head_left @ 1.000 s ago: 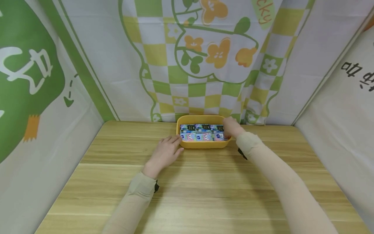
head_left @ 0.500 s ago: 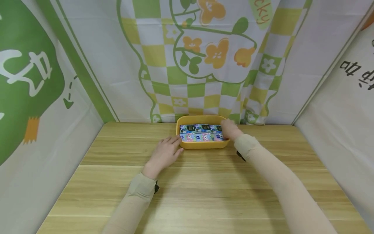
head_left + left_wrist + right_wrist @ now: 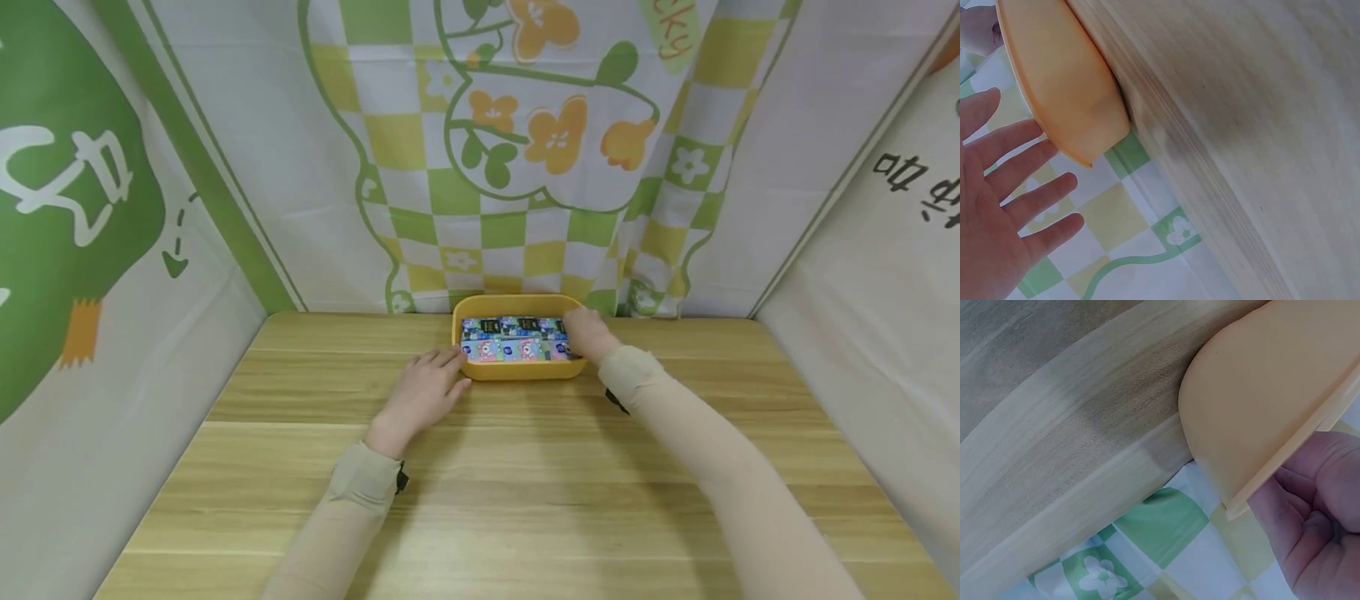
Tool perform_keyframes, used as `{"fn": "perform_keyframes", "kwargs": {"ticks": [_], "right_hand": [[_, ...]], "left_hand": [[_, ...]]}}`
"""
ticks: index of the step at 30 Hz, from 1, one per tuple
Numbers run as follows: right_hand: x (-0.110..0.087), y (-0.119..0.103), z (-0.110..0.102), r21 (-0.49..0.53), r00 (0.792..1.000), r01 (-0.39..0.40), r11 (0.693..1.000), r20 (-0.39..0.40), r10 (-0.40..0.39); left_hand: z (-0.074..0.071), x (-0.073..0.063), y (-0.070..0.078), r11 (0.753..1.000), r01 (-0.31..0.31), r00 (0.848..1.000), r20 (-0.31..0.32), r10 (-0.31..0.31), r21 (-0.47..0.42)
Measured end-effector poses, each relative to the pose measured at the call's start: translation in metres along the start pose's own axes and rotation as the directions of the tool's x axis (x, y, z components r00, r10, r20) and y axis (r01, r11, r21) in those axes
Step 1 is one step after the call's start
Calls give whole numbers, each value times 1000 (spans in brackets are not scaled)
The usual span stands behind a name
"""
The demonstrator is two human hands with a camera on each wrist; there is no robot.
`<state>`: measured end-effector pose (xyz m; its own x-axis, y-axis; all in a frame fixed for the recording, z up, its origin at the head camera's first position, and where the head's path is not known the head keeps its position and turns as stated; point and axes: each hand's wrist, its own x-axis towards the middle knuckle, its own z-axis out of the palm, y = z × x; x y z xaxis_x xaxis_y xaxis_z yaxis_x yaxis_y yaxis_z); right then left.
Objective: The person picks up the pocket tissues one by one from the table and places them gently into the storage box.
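A yellow plastic basket (image 3: 523, 371) stands at the back of the wooden table, holding several small printed packets in two rows. Dark blue-green packets (image 3: 519, 327) lie at the back; light blue and pink ones (image 3: 522, 351) lie in front. My left hand (image 3: 422, 393) rests beside the left end with spread, fairly straight fingers, fingertips at the rim. In the left wrist view its palm (image 3: 997, 206) faces the camera and holds nothing. My right hand (image 3: 591, 334) reaches over the right rim with curled fingers (image 3: 1282, 515); the basket wall hides their tips, so what they hold is unseen.
The wooden table (image 3: 517, 492) extends toward me. A green, yellow and white checked cloth (image 3: 502, 237) hangs right behind the basket. Printed fabric walls (image 3: 862, 275) close off both sides.
My right hand has moved slightly left, deeper over the basket's right end, covering more of the right-hand packets. The left hand stays at the left rim.
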<state>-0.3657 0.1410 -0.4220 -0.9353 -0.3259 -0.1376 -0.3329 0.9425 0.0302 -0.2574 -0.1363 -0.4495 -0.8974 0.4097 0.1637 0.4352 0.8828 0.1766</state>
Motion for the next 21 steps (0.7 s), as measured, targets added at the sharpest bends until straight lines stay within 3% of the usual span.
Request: {"fn": "perform_keyframes", "kwargs": {"ticks": [9, 21], "right_hand": [[-6, -2, 2, -47, 998, 25, 999, -53, -28], [-3, 3, -6, 36, 998, -34, 999, 45, 32]], "left_hand": [[0, -1, 1, 1000, -7, 1000, -10, 7, 4], [-2, -1, 1, 1000, 2, 1000, 15, -2, 2]]}}
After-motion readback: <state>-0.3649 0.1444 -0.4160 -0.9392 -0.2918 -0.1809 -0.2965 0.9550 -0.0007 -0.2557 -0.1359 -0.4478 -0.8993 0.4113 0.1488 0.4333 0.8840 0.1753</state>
